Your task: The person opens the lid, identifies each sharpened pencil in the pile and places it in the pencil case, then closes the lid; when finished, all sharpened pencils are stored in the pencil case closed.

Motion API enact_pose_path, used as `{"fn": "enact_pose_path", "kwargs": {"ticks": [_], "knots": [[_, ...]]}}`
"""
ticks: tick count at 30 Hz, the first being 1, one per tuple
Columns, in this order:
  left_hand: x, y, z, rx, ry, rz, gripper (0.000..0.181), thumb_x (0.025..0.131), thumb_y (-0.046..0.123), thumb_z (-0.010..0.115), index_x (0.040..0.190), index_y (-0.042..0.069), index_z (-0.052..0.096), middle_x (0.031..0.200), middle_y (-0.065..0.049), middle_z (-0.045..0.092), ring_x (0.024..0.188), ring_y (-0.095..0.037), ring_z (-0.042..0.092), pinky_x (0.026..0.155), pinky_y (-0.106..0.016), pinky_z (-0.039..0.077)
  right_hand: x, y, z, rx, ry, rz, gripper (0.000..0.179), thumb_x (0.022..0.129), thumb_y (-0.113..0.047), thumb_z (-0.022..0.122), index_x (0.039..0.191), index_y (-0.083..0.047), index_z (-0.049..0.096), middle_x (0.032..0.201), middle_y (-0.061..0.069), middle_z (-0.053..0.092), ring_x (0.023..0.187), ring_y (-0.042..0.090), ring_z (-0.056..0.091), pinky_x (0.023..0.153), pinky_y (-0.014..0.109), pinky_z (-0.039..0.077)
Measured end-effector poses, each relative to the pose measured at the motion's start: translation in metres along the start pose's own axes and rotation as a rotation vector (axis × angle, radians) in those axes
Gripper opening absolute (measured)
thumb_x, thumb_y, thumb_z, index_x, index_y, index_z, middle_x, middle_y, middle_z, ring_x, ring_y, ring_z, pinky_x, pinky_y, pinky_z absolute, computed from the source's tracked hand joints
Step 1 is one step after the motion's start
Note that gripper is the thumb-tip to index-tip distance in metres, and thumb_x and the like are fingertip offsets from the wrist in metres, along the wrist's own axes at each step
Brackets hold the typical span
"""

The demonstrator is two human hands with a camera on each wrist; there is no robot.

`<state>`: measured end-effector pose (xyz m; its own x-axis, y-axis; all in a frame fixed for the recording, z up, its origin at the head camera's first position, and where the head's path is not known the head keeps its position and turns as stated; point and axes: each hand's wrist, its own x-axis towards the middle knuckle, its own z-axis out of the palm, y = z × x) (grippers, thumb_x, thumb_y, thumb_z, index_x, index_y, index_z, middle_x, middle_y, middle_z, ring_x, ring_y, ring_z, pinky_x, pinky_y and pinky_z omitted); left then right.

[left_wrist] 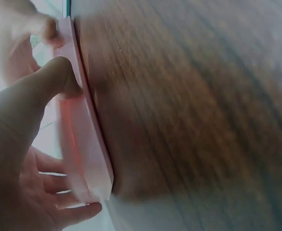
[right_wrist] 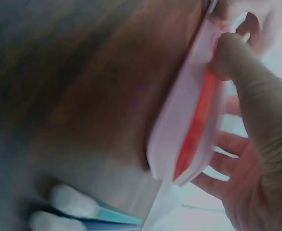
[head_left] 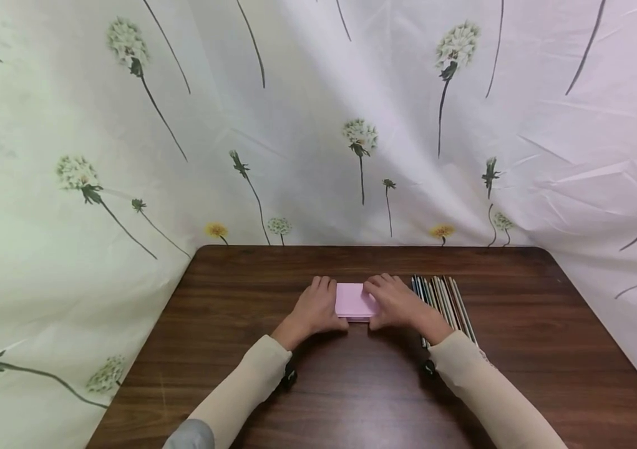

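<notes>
Dandelion-printed cloth (head_left: 307, 181) hangs behind and beside your dark wooden table (head_left: 352, 386). Near the table's far edge, toward the middle, a pink case (head_left: 352, 300) sits between your hands. Your left hand (head_left: 317, 307) grips its left end, thumb on the near side and fingers reaching round the far side; your right hand (head_left: 399, 304) grips the right end likewise. From your right wrist you see a red strip (right_wrist: 194, 127) between the case's pink edges. Pencils (head_left: 446, 302) lie side by side just beyond your right hand, partly beneath your wrist.
</notes>
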<state>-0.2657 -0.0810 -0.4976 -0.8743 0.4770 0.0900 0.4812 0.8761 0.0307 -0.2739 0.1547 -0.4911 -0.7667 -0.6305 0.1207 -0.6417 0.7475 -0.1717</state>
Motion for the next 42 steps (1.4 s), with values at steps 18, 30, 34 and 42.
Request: {"fn": "enact_pose_path", "kwargs": {"ticks": [18,30,34,42], "knots": [[-0.009,-0.029,0.000,-0.509,-0.119,-0.078,0.111,0.078,0.034,0.095,0.164,-0.002,0.033,0.159,-0.024,0.043,0.145,-0.039,0.044,0.119,-0.055,0.046,0.004,0.017,-0.016,0.238,-0.110,0.042,0.057,0.089,-0.032,0.080,0.140,-0.009,0.068,0.151,0.020,0.062,0.138,0.038,0.061,0.115,0.056,0.050],[-0.023,-0.048,0.004,-0.842,-0.067,-0.106,0.117,0.081,0.013,0.094,0.168,-0.004,0.018,0.165,-0.026,0.042,0.153,-0.039,0.045,0.125,-0.052,0.039,0.005,0.040,-0.032,0.438,0.087,0.102,0.022,0.100,-0.028,0.072,0.117,-0.015,0.080,0.105,0.001,0.081,0.087,0.009,0.069,0.084,0.036,0.059],[-0.027,-0.051,0.007,-0.898,-0.068,-0.115,0.116,0.082,0.012,0.093,0.167,-0.005,0.017,0.164,-0.024,0.047,0.149,-0.040,0.050,0.122,-0.051,0.043,0.008,0.053,-0.030,0.485,0.250,0.194,0.020,0.104,-0.026,0.070,0.114,-0.011,0.080,0.094,0.004,0.078,0.078,0.013,0.064,0.075,0.034,0.054],[-0.030,-0.051,0.007,-0.889,-0.079,-0.104,0.102,0.086,0.013,0.091,0.165,-0.004,0.029,0.167,-0.024,0.042,0.149,-0.037,0.051,0.121,-0.048,0.044,0.011,0.069,-0.023,0.614,0.439,0.385,0.022,0.106,-0.013,0.067,0.122,0.001,0.070,0.114,0.022,0.074,0.097,0.035,0.072,0.077,0.034,0.060]]}}
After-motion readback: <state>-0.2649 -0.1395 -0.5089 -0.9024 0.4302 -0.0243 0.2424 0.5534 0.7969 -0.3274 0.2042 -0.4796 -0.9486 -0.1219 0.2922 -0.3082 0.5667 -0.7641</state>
